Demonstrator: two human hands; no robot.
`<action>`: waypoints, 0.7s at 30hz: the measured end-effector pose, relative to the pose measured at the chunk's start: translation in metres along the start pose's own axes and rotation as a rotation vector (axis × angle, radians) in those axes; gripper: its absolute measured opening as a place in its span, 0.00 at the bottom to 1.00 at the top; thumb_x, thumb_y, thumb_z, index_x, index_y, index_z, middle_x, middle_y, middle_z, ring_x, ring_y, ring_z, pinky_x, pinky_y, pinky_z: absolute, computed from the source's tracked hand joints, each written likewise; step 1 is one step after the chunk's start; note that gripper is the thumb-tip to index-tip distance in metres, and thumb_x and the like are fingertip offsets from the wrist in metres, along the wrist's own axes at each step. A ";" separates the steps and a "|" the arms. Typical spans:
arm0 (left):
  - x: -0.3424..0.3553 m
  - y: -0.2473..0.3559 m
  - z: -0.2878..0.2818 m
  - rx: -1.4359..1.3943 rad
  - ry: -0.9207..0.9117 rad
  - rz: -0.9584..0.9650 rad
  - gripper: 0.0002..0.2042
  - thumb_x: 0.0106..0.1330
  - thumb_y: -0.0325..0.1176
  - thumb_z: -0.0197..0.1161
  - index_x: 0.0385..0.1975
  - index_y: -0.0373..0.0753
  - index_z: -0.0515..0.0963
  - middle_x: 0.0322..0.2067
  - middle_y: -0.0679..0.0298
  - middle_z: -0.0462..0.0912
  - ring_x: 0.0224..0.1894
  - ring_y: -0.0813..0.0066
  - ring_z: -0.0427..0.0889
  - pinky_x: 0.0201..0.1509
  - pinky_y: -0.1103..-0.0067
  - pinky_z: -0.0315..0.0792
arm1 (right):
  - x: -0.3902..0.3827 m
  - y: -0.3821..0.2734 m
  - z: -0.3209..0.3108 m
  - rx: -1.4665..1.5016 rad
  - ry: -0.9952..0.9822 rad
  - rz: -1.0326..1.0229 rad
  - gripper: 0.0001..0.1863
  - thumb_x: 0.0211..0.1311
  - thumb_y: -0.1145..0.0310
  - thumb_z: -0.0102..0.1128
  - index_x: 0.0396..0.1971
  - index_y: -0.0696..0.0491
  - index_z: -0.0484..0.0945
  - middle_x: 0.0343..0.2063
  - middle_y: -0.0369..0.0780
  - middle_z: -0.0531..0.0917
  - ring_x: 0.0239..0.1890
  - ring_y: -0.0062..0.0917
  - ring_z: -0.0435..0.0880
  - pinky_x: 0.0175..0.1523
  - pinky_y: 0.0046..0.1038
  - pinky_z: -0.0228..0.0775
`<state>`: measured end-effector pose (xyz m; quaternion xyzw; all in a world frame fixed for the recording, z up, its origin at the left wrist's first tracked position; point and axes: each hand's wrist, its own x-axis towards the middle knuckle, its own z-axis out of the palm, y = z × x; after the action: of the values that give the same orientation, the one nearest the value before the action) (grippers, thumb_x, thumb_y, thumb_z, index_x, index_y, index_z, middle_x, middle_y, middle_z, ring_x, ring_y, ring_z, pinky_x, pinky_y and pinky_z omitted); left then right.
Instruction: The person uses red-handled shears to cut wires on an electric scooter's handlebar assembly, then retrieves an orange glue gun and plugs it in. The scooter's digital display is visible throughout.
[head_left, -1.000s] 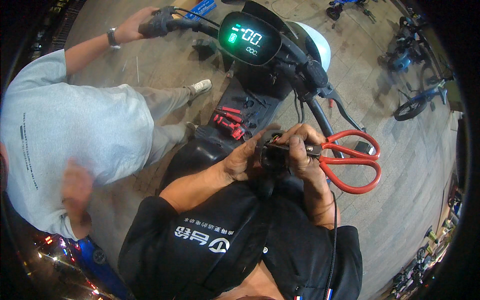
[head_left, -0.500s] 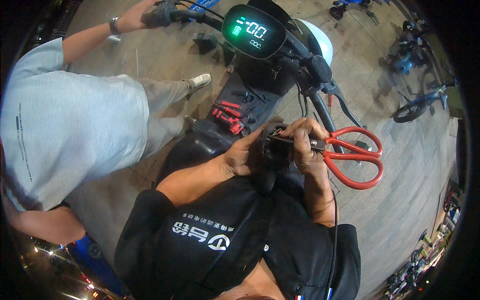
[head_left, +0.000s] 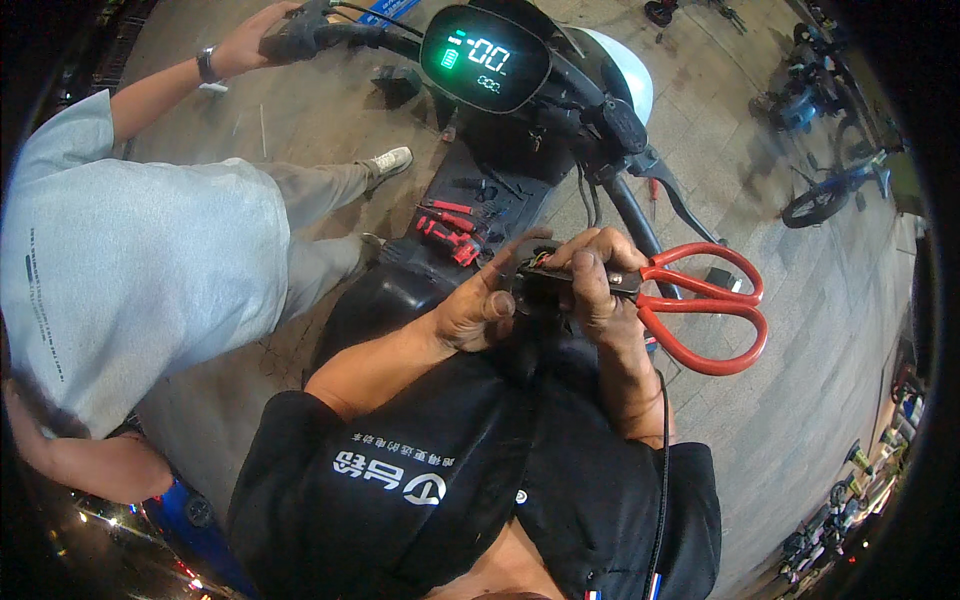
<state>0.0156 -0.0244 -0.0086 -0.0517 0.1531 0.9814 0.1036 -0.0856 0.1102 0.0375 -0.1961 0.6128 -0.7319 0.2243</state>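
In front of my chest, my left hand (head_left: 472, 312) is closed around the side of a dark round housing (head_left: 541, 296), its thumb along the near edge. Thin coloured wires (head_left: 538, 257) show in the housing's opening. My right hand (head_left: 607, 280) grips a pair of scissors (head_left: 655, 306) close to the pivot, not by the loops. The red handle loops stick out to the right, past my hand. The dark blades point left into the housing's opening, beside the wires. My fingers hide part of the blades, so I cannot tell whether the tips touch a wire.
A scooter's lit display (head_left: 485, 55) and right brake lever (head_left: 690, 213) stand ahead. Red-handled tools (head_left: 452, 238) lie on its footboard, before the dark seat (head_left: 385, 300). At left, another person in a grey shirt (head_left: 150, 270) holds the far grip. A bicycle (head_left: 830, 207) stands at right.
The whole view has shifted slightly. My left thumb now shows more plainly along the housing's edge, and the housing has turned a little. The scissors stay in my right hand.
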 end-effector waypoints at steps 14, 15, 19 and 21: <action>-0.003 -0.005 -0.004 -0.023 0.061 -0.015 0.47 0.52 0.39 0.74 0.69 0.49 0.50 0.62 0.66 0.64 0.62 0.67 0.69 0.66 0.70 0.63 | -0.004 0.000 0.001 0.085 0.026 0.037 0.16 0.64 0.59 0.55 0.22 0.54 0.68 0.27 0.42 0.80 0.18 0.15 0.73 0.24 0.18 0.66; -0.003 -0.006 -0.004 -0.027 0.061 -0.010 0.47 0.52 0.39 0.74 0.69 0.49 0.50 0.62 0.66 0.64 0.62 0.67 0.68 0.66 0.71 0.63 | -0.004 0.000 0.001 0.080 0.026 0.038 0.16 0.64 0.59 0.55 0.23 0.54 0.68 0.27 0.42 0.80 0.19 0.15 0.73 0.24 0.18 0.66; -0.002 -0.006 -0.005 -0.029 0.051 -0.007 0.47 0.52 0.40 0.74 0.69 0.49 0.50 0.62 0.66 0.64 0.64 0.68 0.66 0.67 0.71 0.61 | -0.005 0.006 0.001 0.060 0.030 0.021 0.16 0.64 0.59 0.56 0.23 0.54 0.68 0.28 0.42 0.81 0.19 0.15 0.73 0.24 0.19 0.66; -0.002 -0.005 -0.006 -0.038 0.043 -0.015 0.47 0.52 0.40 0.74 0.69 0.49 0.50 0.62 0.67 0.65 0.64 0.69 0.65 0.67 0.71 0.61 | -0.005 0.008 0.001 0.050 0.028 0.000 0.16 0.64 0.59 0.56 0.23 0.54 0.69 0.28 0.42 0.81 0.19 0.16 0.73 0.25 0.19 0.66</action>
<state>0.0191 -0.0216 -0.0156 -0.0757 0.1363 0.9820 0.1068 -0.0804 0.1107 0.0302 -0.1801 0.5974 -0.7497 0.2203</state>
